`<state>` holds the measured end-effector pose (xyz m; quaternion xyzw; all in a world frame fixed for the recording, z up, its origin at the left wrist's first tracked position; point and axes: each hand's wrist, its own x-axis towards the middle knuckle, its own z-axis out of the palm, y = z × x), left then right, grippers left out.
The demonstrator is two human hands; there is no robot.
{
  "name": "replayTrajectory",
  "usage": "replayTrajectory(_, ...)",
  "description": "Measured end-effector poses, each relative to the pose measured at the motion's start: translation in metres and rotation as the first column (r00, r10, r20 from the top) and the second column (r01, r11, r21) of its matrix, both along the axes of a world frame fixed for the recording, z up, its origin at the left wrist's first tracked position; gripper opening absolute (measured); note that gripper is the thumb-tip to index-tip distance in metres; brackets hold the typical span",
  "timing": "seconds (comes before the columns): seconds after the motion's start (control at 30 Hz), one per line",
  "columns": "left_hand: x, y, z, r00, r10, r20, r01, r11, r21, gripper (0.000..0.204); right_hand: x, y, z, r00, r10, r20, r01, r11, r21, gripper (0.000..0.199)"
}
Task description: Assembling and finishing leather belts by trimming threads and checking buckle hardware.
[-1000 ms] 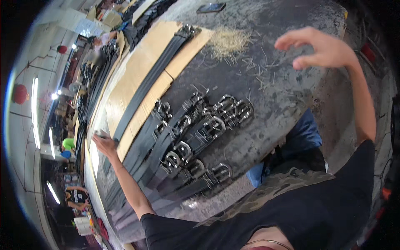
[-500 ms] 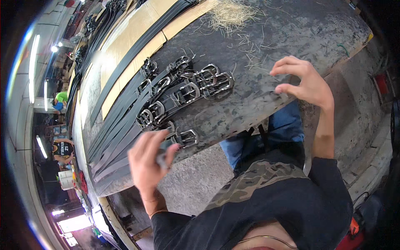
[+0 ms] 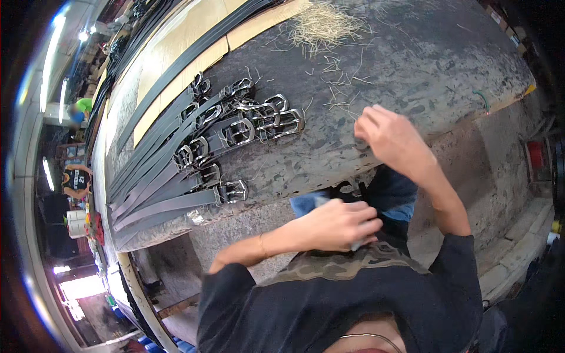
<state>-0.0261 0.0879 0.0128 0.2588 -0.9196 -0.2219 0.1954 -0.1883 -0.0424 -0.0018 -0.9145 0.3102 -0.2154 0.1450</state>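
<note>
My left hand (image 3: 338, 226) is curled in front of my waist, off the table's near edge. A small greyish thing (image 3: 356, 243) shows at its fingertips, too blurred to name. Over the table's near edge, my right hand (image 3: 391, 141) has its fingers bent together; whatever may be in them is hidden. Several dark belts (image 3: 153, 176) lie side by side on the table, left of both hands. Their metal buckles (image 3: 238, 132) are bunched toward the middle. One belt's buckle (image 3: 236, 192) lies nearest the front edge, apart from the bunch.
A heap of thin straw-coloured strands (image 3: 326, 25) sits at the far side of the dark, scuffed table (image 3: 412, 76), with loose strands trailing toward me. Cardboard sheets (image 3: 176, 79) and more long straps (image 3: 188, 65) lie at the far left. Another person (image 3: 76, 180) is in the left background.
My left hand has moved right, from beside the front belt buckle to before my waist. My right hand has come left and lower, its fingers closing from a spread curve.
</note>
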Motion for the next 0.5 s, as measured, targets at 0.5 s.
replayTrajectory(0.5,0.033,-0.021,-0.067,0.899,-0.284,0.333,0.271,0.959,0.087,0.025,0.051,-0.050,0.003,0.841,0.318,-0.437,-0.403,0.908,-0.114,0.074)
